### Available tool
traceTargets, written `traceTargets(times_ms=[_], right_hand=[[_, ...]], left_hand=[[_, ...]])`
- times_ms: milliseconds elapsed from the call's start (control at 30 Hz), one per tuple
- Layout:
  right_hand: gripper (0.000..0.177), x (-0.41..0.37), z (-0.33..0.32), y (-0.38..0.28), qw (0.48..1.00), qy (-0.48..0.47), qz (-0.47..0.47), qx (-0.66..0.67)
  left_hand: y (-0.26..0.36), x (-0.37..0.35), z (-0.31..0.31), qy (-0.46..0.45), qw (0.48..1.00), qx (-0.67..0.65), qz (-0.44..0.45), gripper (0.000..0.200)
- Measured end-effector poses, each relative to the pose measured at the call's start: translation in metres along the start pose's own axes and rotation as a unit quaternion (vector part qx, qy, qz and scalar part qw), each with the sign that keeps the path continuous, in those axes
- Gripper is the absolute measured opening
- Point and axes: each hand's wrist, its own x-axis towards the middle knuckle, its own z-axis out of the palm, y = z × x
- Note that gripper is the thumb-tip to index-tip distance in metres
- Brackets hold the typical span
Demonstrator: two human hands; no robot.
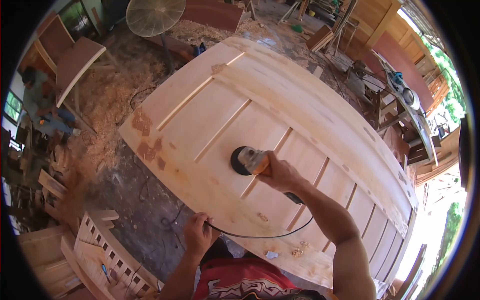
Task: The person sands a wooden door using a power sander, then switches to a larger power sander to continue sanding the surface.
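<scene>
My right hand is wrapped round the body of an angle grinder fitted with a round black disc. The disc rests over a panel of a large pale wooden door-like piece, between two of its grooves. From the tool's rear a black power cord curves down to the left. My left hand is closed on that cord beside the near edge of the wood. Brown patches of filler or stain mark the left end of the piece.
Another person sits or crouches at the far left. A standing fan is beyond the wood. Shavings cover the floor. A slatted wooden frame lies at lower left, and a cluttered bench stands at right.
</scene>
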Motion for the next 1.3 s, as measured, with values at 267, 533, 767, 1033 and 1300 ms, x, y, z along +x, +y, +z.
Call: traceTargets(times_ms=[267,533,767,1033,1300], right_hand=[[0.059,0.092,-0.039,0.010,0.998,0.025,0.055,0.000],[0.063,0.121,-0.046,0.027,0.996,0.015,0.078,-0.038],[0.064,0.132,-0.073,0.043,0.994,0.060,0.093,-0.007],[0.063,0.200,-0.077,0.025,0.996,0.047,0.069,0.000],[0.065,0.141,-0.080,0.050,0.988,0.054,0.143,-0.016]], left_hand=[[-0.039,0.062,0.035,-0.019,0.999,-0.036,-0.009,0.015],[-0.061,0.100,0.049,-0.184,0.978,-0.093,0.000,0.018],[-0.059,0.104,0.049,-0.213,0.966,-0.139,-0.039,0.018],[-0.064,0.099,0.050,-0.185,0.970,-0.153,-0.036,0.019],[-0.062,0.101,0.043,-0.208,0.963,-0.169,-0.012,0.018]])
